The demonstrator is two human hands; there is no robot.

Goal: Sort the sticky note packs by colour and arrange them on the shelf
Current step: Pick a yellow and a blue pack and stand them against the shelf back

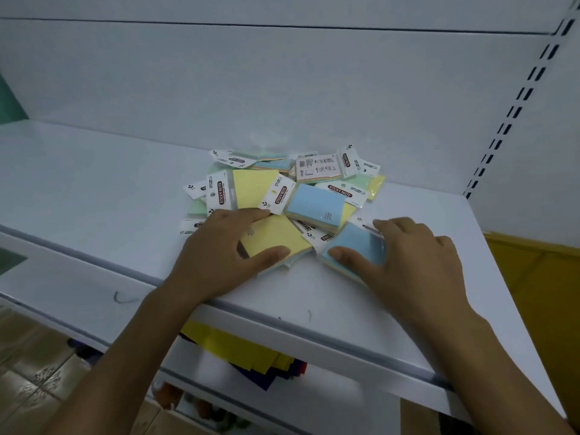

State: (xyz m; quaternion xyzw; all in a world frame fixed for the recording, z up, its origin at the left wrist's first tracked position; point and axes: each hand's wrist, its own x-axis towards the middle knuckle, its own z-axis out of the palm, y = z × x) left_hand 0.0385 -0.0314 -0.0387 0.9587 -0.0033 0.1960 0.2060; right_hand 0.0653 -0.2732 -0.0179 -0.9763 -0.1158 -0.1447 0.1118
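Nearest, below the white shelf (94,171), yellow and dark coloured paper sheets (251,350) lie on a lower shelf. On the front of the upper shelf, the left hand (216,255) grips a yellow sticky note pack (273,235), thumb on its near edge and fingers (251,213) across its far edge. Just beside it, the right hand (417,262) clasps a blue sticky note pack (357,243) between thumb and fingers. Behind both hands lies the jumbled pile of sticky note packs (282,183): yellow, blue, green and pink, overlapping, white "STICKY NOTE" header cards pointing all ways. Farther back stands the white back panel (282,89), with a slotted upright (514,114) at right.
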